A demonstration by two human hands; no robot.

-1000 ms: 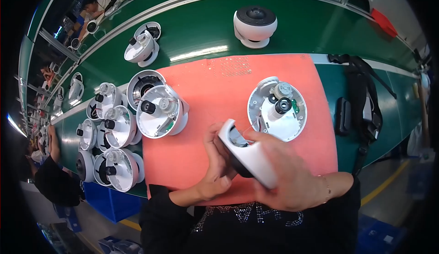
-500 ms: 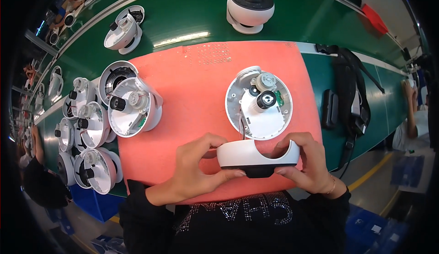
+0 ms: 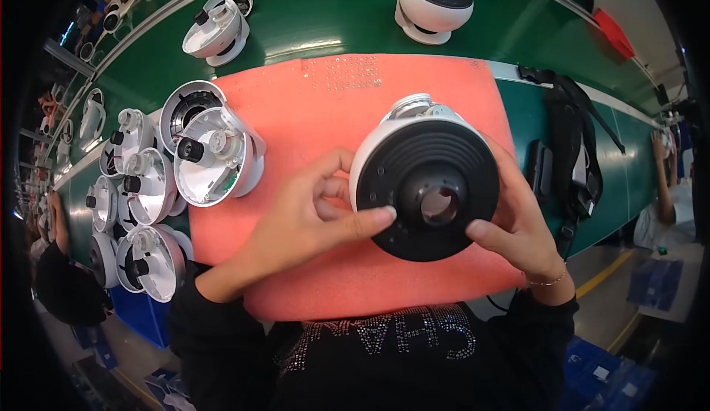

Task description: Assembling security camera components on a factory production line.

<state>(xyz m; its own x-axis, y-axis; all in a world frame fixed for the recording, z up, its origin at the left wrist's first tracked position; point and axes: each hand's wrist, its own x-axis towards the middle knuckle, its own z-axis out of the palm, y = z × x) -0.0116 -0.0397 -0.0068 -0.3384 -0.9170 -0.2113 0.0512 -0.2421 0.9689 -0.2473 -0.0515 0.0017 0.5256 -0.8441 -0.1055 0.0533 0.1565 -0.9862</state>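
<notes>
A round front cover [image 3: 384, 167] with a ringed black face, a central round opening and a white rim is held up between my two hands, its black face toward me. My left hand [image 3: 303, 215] grips its left edge, thumb on the black face. On the right edge, my right hand [image 3: 521, 230] does the same, with most of its fingers hidden behind. Just behind the cover lies an open white housing [image 3: 414, 105] on the pink mat [image 3: 296, 292]. The cover hides most of that housing, and I cannot tell whether the two touch.
Several open white housings with motors [image 3: 214, 152] crowd the left side. Rows of small screws [image 3: 355, 72] lie on the mat's far part. A closed white-and-black device [image 3: 436, 8] stands on the green belt [image 3: 318, 11]. Black straps [image 3: 573, 130] and a black case [image 3: 540, 168] lie right.
The front cover has tipped from edge-on to black face toward me and moved away from my body, over the open housing. Both hands moved with it. The whole view shifted slightly.
</notes>
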